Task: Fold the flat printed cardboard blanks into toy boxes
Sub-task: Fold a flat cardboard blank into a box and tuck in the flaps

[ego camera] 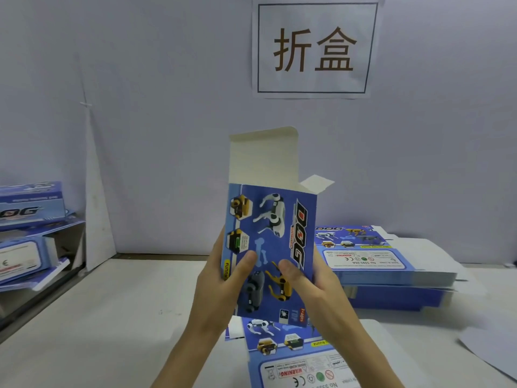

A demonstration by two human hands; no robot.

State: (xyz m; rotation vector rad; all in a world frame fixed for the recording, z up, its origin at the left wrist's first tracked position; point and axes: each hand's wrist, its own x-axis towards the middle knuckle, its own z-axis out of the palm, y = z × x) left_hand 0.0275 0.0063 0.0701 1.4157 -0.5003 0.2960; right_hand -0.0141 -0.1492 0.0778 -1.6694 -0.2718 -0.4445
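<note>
- Box, blue printed cardboard with toy dogs and the word "DOG": held upright above the table, centre of view, opened into a sleeve, printed front towards the camera.
- Tall flap at the box's top: stands up, white inner side showing.
- Small flap at the top right corner: juts outward, white.
- Left hand: grips the box's left edge, thumb pressed on the front, fingers wrapped behind and hidden.
- Right hand: grips the right edge in the same way, thumb on the front beside the yellow dog, fingers behind.
- Flat blank: lies on the table below the hands, warning label visible.
- Stack of flat blanks: on the table to the right, behind the right hand.
- Folded boxes: several, piled at the far left on a shelf.
- Table: pale top.
- Sign: white sheet with two large characters, fixed to the wall.
</note>
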